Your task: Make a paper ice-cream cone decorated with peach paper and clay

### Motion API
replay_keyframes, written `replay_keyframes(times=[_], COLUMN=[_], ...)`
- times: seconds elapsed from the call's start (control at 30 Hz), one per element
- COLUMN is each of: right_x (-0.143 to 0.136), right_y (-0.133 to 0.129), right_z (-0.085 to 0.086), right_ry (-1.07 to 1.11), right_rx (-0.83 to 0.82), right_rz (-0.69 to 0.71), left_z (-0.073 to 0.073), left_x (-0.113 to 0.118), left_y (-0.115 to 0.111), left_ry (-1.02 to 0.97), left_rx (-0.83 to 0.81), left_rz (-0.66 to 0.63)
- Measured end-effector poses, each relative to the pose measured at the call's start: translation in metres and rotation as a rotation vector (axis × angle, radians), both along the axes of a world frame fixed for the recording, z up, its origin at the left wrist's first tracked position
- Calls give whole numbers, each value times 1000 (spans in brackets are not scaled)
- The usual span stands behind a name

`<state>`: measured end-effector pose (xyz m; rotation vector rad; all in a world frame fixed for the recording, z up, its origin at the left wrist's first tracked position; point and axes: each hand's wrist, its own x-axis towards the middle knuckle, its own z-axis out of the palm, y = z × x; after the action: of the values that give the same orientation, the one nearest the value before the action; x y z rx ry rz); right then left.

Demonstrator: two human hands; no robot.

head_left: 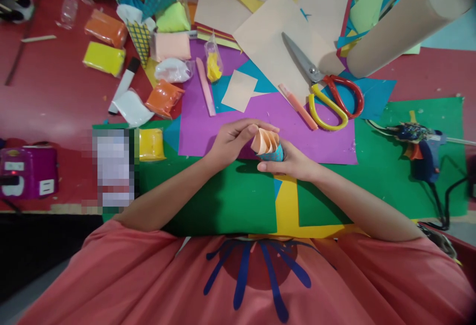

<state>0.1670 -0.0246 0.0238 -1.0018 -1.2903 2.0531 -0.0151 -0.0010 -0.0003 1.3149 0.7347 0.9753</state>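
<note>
We hold the peach-and-blue paper piece (270, 147) above the purple sheet's near edge (230, 139): right fingers (277, 166) grasp its side, left fingers (247, 134) curl at its top; 1 pair of scissors (316, 80) lies beyond.

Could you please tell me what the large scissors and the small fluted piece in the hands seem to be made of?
Scissors: grey metal blades, judging by their sheen; glossy, smooth red and yellow handles, probably plastic or plastic-coated.
Fluted piece: matte peach folds with thin edges, likely paper or thin card. Its blue patterned band looks like paper too, though thin foam is possible.
</note>
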Motion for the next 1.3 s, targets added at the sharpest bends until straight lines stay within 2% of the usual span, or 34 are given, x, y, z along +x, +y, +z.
replay_keyframes(times=[0.1,0.17,0.27,0.43,0.6,0.67,0.8,0.9,1.0,1.1,1.2,1.23,1.3], right_x=[2,1,1,4,11,13,15,15,15,14,13,13,11], right_y=[-1,-1,0,1,6,8,11,12,12,9,4,2,-1], right_z=[-10,-18,-23,-13,-13,-15,-17,-17,-16,-15,-12,-11,-9], right_ry=[89,222,219,-37,-357,-433,-480,-541,-601,-647,-657,-652,-655], right_rx=[-85,-120,-78,260,574,633,617,686,836,976,1082,1130,1229], right_rz=[37,-15,-103,-114,-141,-198,-276,-268,-232,-185,-88,-39,82], left_z=[-3,-7,-11,-13,-10,-9,-9,-5,1,1,-11,-17,-24], left_x=[0,1,1,-5,-8,-7,-5,-4,-8,-22,-41,-46,-53], left_y=[2,4,9,15,17,17,18,19,24,42,75,86,106], left_ry=[-40,-76,-86,39,112,159,244,271,334,442,608,665,732], left_rx=[30,59,128,208,164,144,171,192,235,324,388,378,311], left_rz=[25,64,131,93,52,30,18,47,106,239,400,449,450])
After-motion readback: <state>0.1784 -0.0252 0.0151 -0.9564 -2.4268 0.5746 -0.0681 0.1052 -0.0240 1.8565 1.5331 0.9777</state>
